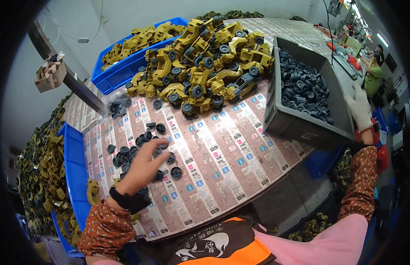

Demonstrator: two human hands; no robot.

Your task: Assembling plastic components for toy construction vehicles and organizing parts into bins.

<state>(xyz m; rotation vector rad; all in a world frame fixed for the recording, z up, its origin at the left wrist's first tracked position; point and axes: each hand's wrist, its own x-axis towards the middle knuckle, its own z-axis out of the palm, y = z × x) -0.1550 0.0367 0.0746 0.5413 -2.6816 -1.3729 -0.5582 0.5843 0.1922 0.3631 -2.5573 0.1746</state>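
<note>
Because the loose wheels [125, 150] lie crowded at eight o'clock on the counter [227, 150], the left hand [143, 171], fingers apart just over them, should pinch one wheel squarely by its tread, leaving its neighbours undisturbed. At three o'clock, the gloved right hand [359, 107] is beside the grey bin [297, 127]; from where I stand, I cannot tell its grip. Avoid the yellow toy vehicles [199, 80] heaped at twelve.
</note>
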